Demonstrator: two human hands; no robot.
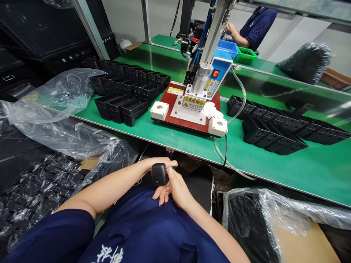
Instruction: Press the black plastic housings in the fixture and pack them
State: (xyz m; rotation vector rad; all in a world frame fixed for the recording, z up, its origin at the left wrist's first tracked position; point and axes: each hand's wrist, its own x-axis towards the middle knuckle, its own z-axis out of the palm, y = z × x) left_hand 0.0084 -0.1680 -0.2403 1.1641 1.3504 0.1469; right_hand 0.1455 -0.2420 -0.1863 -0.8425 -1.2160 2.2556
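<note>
A small black plastic housing [159, 174] with rounded edges and a small hole near its lower edge is held between both hands, in front of my body. My left hand [163, 162] wraps around its far side; one finger reaches right along the top and the others are hidden. From the right, my right hand [177, 187] has its thumb against the end of the housing, with its fingers curled underneath. Both hands are below the bench's front edge, nearest a small press [192, 106] with a red base and two white button boxes.
On the green bench [192, 148], rows of black housings stand left [134, 107] and right [274, 135] of the press. Plastic-lined boxes flank me, the left one holding wrapped black parts [41, 193]. A co-worker's arm [238, 36] shows behind blue and green bins [245, 55].
</note>
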